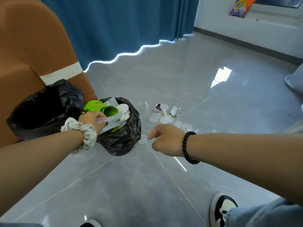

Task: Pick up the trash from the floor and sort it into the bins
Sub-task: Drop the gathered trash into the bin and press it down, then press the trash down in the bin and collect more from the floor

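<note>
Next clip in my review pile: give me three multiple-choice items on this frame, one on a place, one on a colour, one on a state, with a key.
1. Where does the loose trash lie?
A. On the floor right of the bins
B. On the brown chair
C. Inside the left bin

2. What colour are the bin liners?
A. White
B. Black
C. Blue

3. What is the left hand doing?
A. Hanging idle
B. Pressing flat on the floor
C. Gripping a clear wrapper over the fuller bin

Key:
1 A: the paper discs and wrappers sit on grey tile beside the fuller bin.
2 B: both liners are black plastic.
3 C: its fingers curl round the clear wrapper above the bin's mouth.
</note>
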Demonstrator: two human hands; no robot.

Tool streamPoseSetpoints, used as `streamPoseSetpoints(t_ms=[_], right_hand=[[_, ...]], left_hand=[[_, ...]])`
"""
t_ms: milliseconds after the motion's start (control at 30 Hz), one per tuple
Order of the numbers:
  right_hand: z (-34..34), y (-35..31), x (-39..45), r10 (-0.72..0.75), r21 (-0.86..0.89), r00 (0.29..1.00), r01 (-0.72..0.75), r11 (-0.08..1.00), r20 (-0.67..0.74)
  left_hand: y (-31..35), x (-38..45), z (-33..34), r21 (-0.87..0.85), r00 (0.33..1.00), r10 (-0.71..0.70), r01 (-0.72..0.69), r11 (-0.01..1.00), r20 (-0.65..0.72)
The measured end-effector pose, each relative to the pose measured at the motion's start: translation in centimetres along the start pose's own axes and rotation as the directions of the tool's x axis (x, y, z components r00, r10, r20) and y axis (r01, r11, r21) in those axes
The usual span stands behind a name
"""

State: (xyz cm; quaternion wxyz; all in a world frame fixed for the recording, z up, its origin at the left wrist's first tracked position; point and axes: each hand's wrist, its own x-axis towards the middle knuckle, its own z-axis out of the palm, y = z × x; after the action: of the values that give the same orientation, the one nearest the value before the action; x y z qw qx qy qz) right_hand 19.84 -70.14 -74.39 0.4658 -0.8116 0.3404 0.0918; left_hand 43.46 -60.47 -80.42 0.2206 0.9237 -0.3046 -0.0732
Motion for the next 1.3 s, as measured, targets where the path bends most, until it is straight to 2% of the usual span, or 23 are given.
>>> streamPoseSetpoints(t_ms=[100, 233, 333, 400, 533, 600, 667, 733, 867, 1000, 1133, 1200, 1300], right_hand=[[-0.2, 0.2, 0.5, 0.008, -0.07, 1.0, -0.008, 0.997, -0.003], [-0.3, 1.9, 2.5, 0.036, -0.168, 0.999, -0.037, 0.985, -0.01], [-0.2, 4.4, 4.5, 0.061, -0.228, 0.998, -0.057, 0.972, 0.012], [0.1, 7.2, 5.9, 0.119, -0.288, 0.992, -0.105, 0.952, 0.03], [0.1, 13.7, 8.1, 0.289, -0.473, 0.955, -0.226, 0.852, 0.066], [-1.0, 16.5, 9.2, 0.339, -0.534, 0.94, -0.264, 0.804, 0.047], [-2.9, 19.1, 11.0, 0.366, -0.559, 0.931, -0.307, 0.771, -0.007], [-4.9, 21.3, 12.7, 0.365, -0.558, 0.928, -0.345, 0.755, -0.079], [-7.1, 24.9, 16.2, 0.348, -0.572, 0.925, -0.37, 0.732, -0.153], [-7.1, 26.8, 18.9, 0.256, -0.594, 0.957, -0.286, 0.752, -0.137], [-6.4, 28.4, 20.5, 0.203, -0.62, 0.976, -0.211, 0.756, -0.085], [-6.0, 29.0, 20.8, 0.205, -0.656, 0.977, -0.188, 0.731, -0.052], [-6.3, 30.1, 21.2, 0.186, -0.67, 0.982, -0.167, 0.723, -0.045]], left_hand=[[-0.7, 0.1, 1.8, 0.075, 0.994, 0.056, -0.063, 0.995, 0.091], [-0.9, 0.3, 4.4, 0.161, 0.961, 0.2, -0.232, 0.959, 0.189], [-0.9, 1.6, 4.7, 0.211, 0.946, 0.227, -0.277, 0.937, 0.233], [-0.9, 2.7, 5.3, 0.203, 0.934, 0.236, -0.294, 0.934, 0.269], [-1.0, 3.0, 7.0, 0.053, 0.92, 0.296, -0.319, 0.946, 0.257], [-1.4, 2.7, 8.0, 0.009, 0.892, 0.352, -0.369, 0.929, 0.283], [-1.9, 2.6, 9.1, 0.113, 0.845, 0.443, -0.493, 0.863, 0.3], [-2.2, 2.7, 9.4, 0.238, 0.806, 0.513, -0.583, 0.777, 0.297], [-2.4, 3.8, 10.1, 0.253, 0.791, 0.561, -0.61, 0.751, 0.244], [-1.9, 4.5, 9.9, 0.339, 0.779, 0.612, -0.616, 0.711, 0.133], [-1.7, 4.5, 10.4, 0.42, 0.746, 0.661, -0.578, 0.7, -0.075], [-1.6, 3.9, 10.9, 0.444, 0.697, 0.71, -0.606, 0.66, -0.103], [-0.8, 3.0, 11.3, 0.442, 0.636, 0.77, -0.679, 0.586, -0.044]])
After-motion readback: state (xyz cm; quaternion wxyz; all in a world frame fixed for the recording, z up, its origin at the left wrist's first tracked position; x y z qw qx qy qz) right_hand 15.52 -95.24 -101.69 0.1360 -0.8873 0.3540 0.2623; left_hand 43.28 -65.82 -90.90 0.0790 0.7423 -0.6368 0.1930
